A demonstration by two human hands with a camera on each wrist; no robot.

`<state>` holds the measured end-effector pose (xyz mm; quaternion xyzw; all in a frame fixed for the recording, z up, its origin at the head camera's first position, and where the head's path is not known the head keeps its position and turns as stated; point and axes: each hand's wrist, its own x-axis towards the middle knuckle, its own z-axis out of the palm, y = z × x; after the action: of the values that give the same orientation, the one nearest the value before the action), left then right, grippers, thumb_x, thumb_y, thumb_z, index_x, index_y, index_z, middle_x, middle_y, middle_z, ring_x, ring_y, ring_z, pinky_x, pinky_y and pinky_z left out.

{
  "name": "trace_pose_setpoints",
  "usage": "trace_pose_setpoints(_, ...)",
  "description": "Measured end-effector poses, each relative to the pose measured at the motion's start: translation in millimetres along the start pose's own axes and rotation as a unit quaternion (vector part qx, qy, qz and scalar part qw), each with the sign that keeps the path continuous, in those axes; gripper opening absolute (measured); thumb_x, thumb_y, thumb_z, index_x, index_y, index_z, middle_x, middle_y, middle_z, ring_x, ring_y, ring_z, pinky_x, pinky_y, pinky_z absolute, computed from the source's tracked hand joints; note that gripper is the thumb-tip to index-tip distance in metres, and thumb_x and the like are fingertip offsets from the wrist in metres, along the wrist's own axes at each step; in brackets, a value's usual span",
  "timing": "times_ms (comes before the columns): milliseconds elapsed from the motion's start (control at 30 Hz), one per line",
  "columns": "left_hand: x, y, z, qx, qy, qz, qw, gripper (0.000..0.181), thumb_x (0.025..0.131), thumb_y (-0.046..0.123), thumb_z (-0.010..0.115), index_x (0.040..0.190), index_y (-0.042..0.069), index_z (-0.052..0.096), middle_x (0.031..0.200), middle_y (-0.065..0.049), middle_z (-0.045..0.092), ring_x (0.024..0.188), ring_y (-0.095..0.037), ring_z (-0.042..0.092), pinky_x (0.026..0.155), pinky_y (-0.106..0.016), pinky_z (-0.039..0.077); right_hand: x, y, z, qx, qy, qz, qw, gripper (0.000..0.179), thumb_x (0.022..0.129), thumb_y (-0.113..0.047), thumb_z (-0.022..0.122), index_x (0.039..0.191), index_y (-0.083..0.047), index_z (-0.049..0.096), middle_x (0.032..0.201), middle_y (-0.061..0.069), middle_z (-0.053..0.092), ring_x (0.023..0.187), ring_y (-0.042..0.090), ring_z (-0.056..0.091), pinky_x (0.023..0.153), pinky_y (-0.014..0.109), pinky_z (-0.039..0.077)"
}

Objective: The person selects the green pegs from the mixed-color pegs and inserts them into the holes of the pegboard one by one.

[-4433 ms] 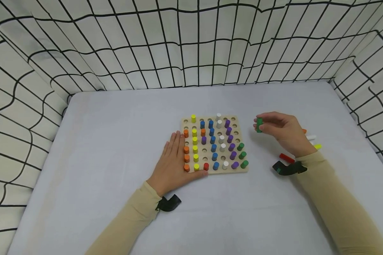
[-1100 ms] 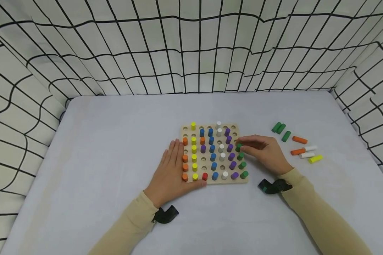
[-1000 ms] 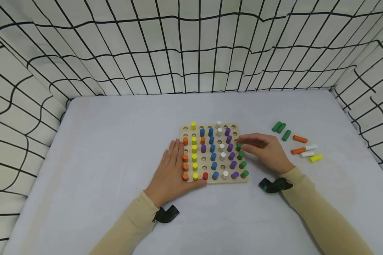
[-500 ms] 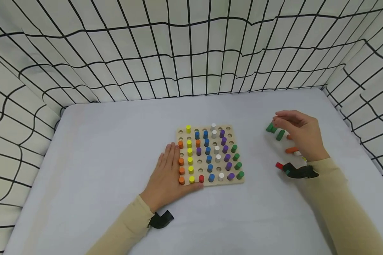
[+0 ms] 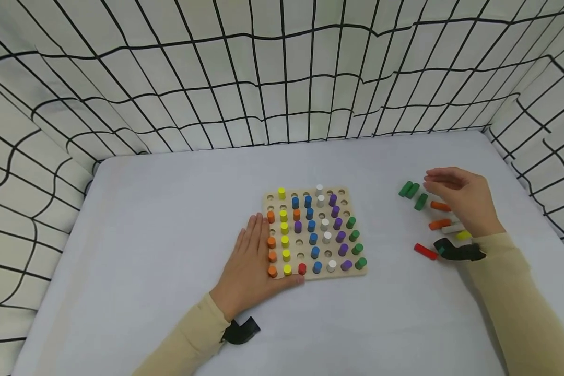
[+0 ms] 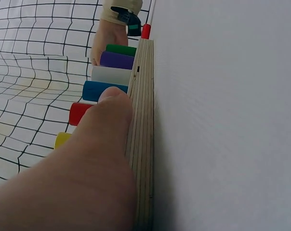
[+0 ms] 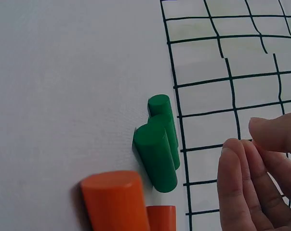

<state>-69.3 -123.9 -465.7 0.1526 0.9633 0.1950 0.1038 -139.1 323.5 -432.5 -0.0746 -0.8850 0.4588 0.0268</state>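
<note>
Our right hand (image 5: 467,201) has shifted rightward, its grip narrow and seemingly empty, near green pegs (image 5: 420,201) on the counter (image 5: 169,235); if we clip one reaching down, it could roll away from the board (image 5: 340,273) our left hand (image 5: 246,269) lies flat against.

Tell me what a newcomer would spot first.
Probably the square, pale wooden pegboard near the middle of the white table, bristling with bright cylindrical pegs, the person's left hand against its left edge. Next, three loose green cylindrical pegs lying to its right, near the right hand. Behind the table, a black-gridded white backdrop.
</note>
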Motion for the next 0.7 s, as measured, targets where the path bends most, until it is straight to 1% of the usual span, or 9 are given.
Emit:
trace_pose_setpoints(133, 0.0, 1.0, 0.6, -0.002, -0.001, 0.000, 1.0000, 0.138, 0.075, 0.091, 0.059, 0.166, 0.008, -0.004, 0.177, -0.010, -0.006, 0.166, -0.028, -0.004, 0.135, -0.052, 0.008, -0.9, 6.1, -2.5, -0.027, -0.011, 0.011, 0.9995, 0.048, 0.098, -0.044, 0.068, 0.135, -0.014, 0.065, 0.103, -0.034, 0.066, 0.099, -0.013, 0.062, 0.080, 0.001, 0.051)
trace_pose_setpoints(233, 0.4, 0.8, 0.5, -0.003, -0.002, 0.001, 1.0000, 0.138, 0.075, 0.091, 0.059, 0.166, 0.008, -0.005, 0.177, -0.009, -0.007, 0.166, -0.027, -0.005, 0.135, -0.052, 0.008, 0.2, 9.5, -3.0, -0.048, -0.019, 0.018, 0.9985, 0.049, 0.097, -0.048, 0.069, 0.135, -0.016, 0.065, 0.102, -0.035, 0.065, 0.096, -0.014, 0.062, 0.079, 0.002, 0.051)
trace_pose_setpoints(333, 0.9, 1.2, 0.8, -0.002, -0.003, 0.005, 1.0000, 0.138, 0.076, 0.091, 0.059, 0.166, 0.008, -0.006, 0.177, -0.010, -0.008, 0.166, -0.028, -0.005, 0.135, -0.052, 0.008, -0.7, 11.1, -4.3, -0.057, -0.029, 0.019, 0.9978, 0.050, 0.095, -0.048, 0.071, 0.135, -0.017, 0.065, 0.103, -0.034, 0.065, 0.094, -0.014, 0.063, 0.077, 0.004, 0.052)
trace_pose_setpoints(433, 1.1, 1.8, 0.6, 0.000, -0.003, 0.006, 1.0000, 0.139, 0.075, 0.092, 0.059, 0.166, 0.008, -0.006, 0.177, -0.010, -0.008, 0.166, -0.028, -0.005, 0.135, -0.051, 0.008, -1.0, 11.4, -4.2, -0.053, -0.044, 0.013, 0.9976, 0.051, 0.095, -0.045, 0.074, 0.136, -0.016, 0.065, 0.111, -0.023, 0.068, 0.095, -0.014, 0.064, 0.078, 0.006, 0.055)
trace_pose_setpoints(567, 1.3, 2.0, -0.2, 0.002, -0.001, 0.005, 1.0000, 0.139, 0.075, 0.091, 0.060, 0.166, 0.007, -0.005, 0.177, -0.010, -0.007, 0.166, -0.029, -0.004, 0.135, -0.051, 0.009, 0.1, 11.7, -1.9, -0.080, -0.056, 0.005, 0.9952, 0.053, 0.094, -0.044, 0.075, 0.137, -0.016, 0.063, 0.128, 0.000, 0.069, 0.094, -0.018, 0.061, 0.078, 0.005, 0.053)
trace_pose_setpoints(633, 1.1, 2.1, -0.5, 0.001, -0.001, 0.005, 1.0000, 0.138, 0.076, 0.090, 0.061, 0.166, 0.007, -0.004, 0.177, -0.011, -0.006, 0.166, -0.029, -0.003, 0.135, -0.051, 0.010, 1.3, 12.3, -0.8, -0.097, -0.058, 0.004, 0.9936, 0.053, 0.094, -0.044, 0.076, 0.137, -0.016, 0.063, 0.132, 0.009, 0.070, 0.092, -0.020, 0.059, 0.077, 0.003, 0.050)
trace_pose_setpoints(700, 1.0, 2.3, -0.7, 0.001, -0.001, 0.006, 1.0000, 0.138, 0.076, 0.089, 0.061, 0.166, 0.007, -0.003, 0.177, -0.011, -0.006, 0.166, -0.030, -0.003, 0.135, -0.052, 0.010, 2.7, 13.2, 0.1, -0.107, -0.059, 0.004, 0.9925, 0.053, 0.094, -0.042, 0.076, 0.137, -0.016, 0.063, 0.133, 0.013, 0.070, 0.091, -0.021, 0.058, 0.077, 0.002, 0.048)
